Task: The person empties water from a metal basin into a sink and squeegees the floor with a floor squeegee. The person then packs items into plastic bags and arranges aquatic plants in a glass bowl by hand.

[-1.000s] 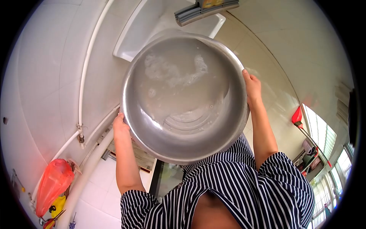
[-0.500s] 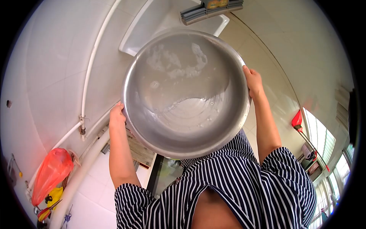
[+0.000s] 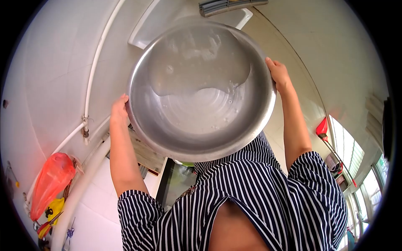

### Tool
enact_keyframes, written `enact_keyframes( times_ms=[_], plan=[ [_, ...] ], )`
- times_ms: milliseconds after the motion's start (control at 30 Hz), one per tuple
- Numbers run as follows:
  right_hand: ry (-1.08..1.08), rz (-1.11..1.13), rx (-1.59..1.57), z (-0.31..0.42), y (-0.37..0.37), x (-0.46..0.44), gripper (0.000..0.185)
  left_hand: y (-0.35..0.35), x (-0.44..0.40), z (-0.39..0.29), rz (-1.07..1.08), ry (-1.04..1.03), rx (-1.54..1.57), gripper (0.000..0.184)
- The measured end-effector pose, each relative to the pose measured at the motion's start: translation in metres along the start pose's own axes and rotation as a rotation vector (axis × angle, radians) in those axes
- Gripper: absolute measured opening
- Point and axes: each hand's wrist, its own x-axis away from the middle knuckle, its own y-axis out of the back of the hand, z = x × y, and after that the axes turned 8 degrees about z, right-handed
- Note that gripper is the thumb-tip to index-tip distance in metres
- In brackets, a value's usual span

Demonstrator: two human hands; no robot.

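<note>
On basin (image 3: 201,148) rim, L hand (image 3: 119,110) & R hand (image 3: 279,77), grip tight, its underside hidden.

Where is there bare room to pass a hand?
Right of the basin and right forearm, the beige strip along the dark seam looks bare; so do the pale tiles between left sleeve and thick pipe. Crowded: beyond that pipe, red bag and yellow item.
</note>
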Motion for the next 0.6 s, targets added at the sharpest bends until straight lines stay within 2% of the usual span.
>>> enact_keyframes(
  times_ms=[200, 367, 467, 600],
  plan=[
    [0.006, 0.032, 0.075, 0.014, 0.001, -0.003, 0.044, -0.003, -0.002, -0.015, -0.019, 0.020, -0.030, 0.038],
    [0.000, 0.053, 0.090, 0.025, 0.000, -0.007, 0.047, 0.002, -0.009, -0.027, -0.042, -0.008, -0.185, 0.036],
    [-0.009, 0.082, 0.092, 0.029, 0.002, -0.015, 0.048, -0.005, -0.001, -0.039, 0.006, 0.007, -0.175, 0.039],
    [-0.029, 0.142, -0.004, 0.042, 0.000, -0.020, 0.046, 0.016, -0.042, -0.042, 0.041, -0.020, -0.190, 0.037]
  ],
)
